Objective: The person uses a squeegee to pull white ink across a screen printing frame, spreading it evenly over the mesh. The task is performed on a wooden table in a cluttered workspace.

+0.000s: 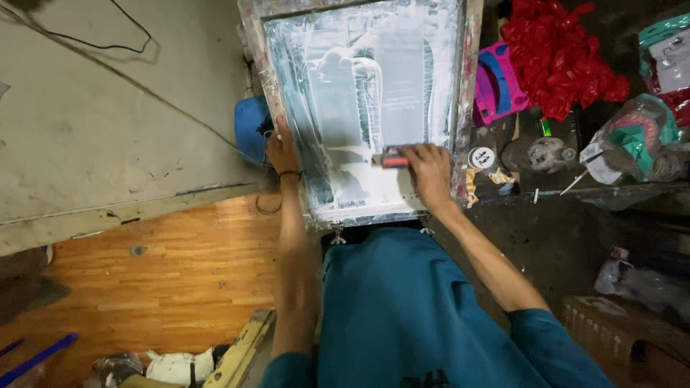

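A printing screen (359, 108) lies on the counter (560, 215), smeared with white ink. The right hand (429, 172) is closed over a red squeegee (394, 158) near the screen's near edge. The left hand (280, 149) grips the frame's left edge, beside a blue tub (251, 129).
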